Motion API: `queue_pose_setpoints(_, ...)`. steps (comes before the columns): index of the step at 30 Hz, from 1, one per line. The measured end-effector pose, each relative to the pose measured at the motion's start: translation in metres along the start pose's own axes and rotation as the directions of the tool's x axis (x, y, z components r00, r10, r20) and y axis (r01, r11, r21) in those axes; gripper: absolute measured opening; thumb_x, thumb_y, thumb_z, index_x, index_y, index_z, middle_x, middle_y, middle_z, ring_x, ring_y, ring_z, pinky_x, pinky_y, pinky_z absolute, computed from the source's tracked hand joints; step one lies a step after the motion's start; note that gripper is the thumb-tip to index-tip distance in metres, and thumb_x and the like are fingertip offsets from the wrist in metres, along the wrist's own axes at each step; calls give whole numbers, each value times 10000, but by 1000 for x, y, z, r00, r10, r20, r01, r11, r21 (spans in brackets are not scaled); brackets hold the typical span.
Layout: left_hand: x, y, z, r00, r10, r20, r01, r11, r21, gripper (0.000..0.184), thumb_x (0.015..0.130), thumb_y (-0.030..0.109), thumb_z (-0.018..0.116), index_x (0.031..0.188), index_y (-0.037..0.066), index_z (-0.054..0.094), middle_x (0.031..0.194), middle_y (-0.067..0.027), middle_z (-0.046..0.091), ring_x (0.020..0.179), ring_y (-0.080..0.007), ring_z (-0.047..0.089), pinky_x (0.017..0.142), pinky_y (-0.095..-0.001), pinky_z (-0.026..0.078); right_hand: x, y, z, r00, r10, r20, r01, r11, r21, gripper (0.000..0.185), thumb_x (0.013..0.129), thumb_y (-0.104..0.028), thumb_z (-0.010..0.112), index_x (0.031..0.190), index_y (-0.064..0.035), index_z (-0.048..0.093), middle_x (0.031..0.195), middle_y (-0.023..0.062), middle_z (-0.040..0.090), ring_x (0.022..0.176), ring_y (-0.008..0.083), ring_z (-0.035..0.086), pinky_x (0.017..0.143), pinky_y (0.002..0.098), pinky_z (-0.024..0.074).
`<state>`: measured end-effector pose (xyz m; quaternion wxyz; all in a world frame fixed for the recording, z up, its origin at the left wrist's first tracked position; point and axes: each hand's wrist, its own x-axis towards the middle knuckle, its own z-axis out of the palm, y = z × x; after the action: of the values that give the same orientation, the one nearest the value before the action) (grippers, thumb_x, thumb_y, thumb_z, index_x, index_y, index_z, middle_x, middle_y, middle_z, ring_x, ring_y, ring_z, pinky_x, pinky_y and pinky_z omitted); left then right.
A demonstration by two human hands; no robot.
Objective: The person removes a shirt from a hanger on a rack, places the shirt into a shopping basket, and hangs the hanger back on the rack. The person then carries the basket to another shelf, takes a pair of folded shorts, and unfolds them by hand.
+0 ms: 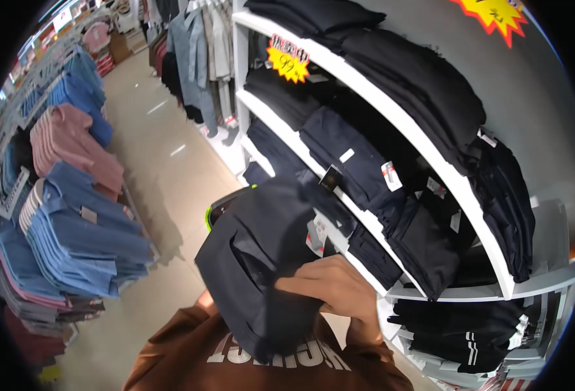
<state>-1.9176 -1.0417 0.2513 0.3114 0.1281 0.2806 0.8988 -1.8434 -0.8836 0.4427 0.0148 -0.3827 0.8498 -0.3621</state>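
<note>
A folded black garment (255,260), which looks like trousers, is held up in front of my chest. My right hand (330,283) is closed on its right side, with thumb and fingers pressed against the cloth. A pale tag (315,234) shows beside the garment's right edge, just above that hand. Of my left arm only a bit of skin near the wrist (205,300) shows at the garment's left side; the hand itself is hidden behind the cloth. A dark object with a bright green edge (210,214) peeks out behind the garment's upper left.
White shelves (431,117) at the right carry stacks of dark folded clothes (352,150) with tags. Blue shirts (85,225) and pink shirts (72,143) hang on a rack at the left. A tiled aisle (163,143) runs between, with more hanging clothes (199,58) farther off.
</note>
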Motion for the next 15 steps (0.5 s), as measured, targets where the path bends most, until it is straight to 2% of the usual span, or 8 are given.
queue_pose_setpoints(4,13,-8,-6,997,39,72,-32,995,-99,353,864,200,534,1146,15,431,1089,-122,458,975,-233,495,804,-335,414,-5,11,28,995,89,-46,-81,986,147,587,461,34,657,1040,-19,574,753,122,579,677,329,574,546,346,447)
queue_pose_setpoints(7,22,-12,-7,991,51,122,-34,990,-140,340,863,204,533,1129,18,432,1068,-116,456,958,-230,491,791,-333,410,-9,8,35,976,183,-123,-160,971,176,550,494,54,623,1039,-2,570,794,143,602,705,345,579,595,330,471)
queue_pose_setpoints(8,26,-15,-8,989,55,139,-33,987,-155,336,862,205,533,1123,19,432,1061,-114,456,952,-228,489,787,-333,409,-12,7,39,950,238,-201,-195,958,211,519,519,55,604,1035,10,570,807,148,610,712,325,593,615,316,475)
queue_pose_setpoints(10,30,-18,-10,983,58,175,-25,982,-190,328,862,208,532,1112,21,433,1047,-110,455,941,-226,486,779,-332,406,-19,7,51,871,348,-346,-255,923,288,460,567,56,566,1026,32,571,834,157,626,726,285,622,655,289,481)
queue_pose_setpoints(13,36,-24,-11,975,64,213,-15,974,-225,316,861,212,532,1095,25,434,1026,-104,453,924,-222,482,766,-331,402,-27,10,60,661,591,-461,-385,796,467,358,653,48,513,1005,56,578,843,137,642,752,178,620,692,250,468)
queue_pose_setpoints(14,38,-26,-12,972,67,225,-12,972,-235,312,861,214,531,1090,26,435,1019,-102,452,919,-221,480,762,-330,400,-26,11,64,558,666,-495,-338,728,597,285,720,32,507,991,63,585,837,81,640,776,112,575,693,231,447)
queue_pose_setpoints(15,39,-29,-12,969,71,236,-11,969,-246,308,860,215,531,1084,27,435,1012,-100,452,913,-220,479,758,-330,399,-28,12,64,527,689,-497,-314,702,639,265,740,22,507,990,64,586,837,72,638,775,108,571,696,226,444)
